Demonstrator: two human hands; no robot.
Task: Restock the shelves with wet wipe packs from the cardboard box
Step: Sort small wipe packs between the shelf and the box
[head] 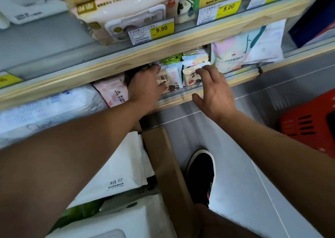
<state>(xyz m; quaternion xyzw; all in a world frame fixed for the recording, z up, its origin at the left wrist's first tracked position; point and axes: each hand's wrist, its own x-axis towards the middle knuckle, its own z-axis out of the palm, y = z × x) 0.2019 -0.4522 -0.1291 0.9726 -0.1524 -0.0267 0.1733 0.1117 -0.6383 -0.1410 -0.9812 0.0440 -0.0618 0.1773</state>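
Small wet wipe packs stand in rows on the middle shelf, under the wooden edge of the shelf above. My left hand reaches in at their left side, fingers curled against the leftmost small pack. My right hand hovers with spread fingers, its fingertips touching the top of a cream pack. Below, the cardboard box stands on the floor with large white wipe packs inside.
The upper shelf holds big wipe packs behind yellow price tags. A pink pack and large white bundles lie left of my left hand. A red basket stands at right; my shoe is beside the box.
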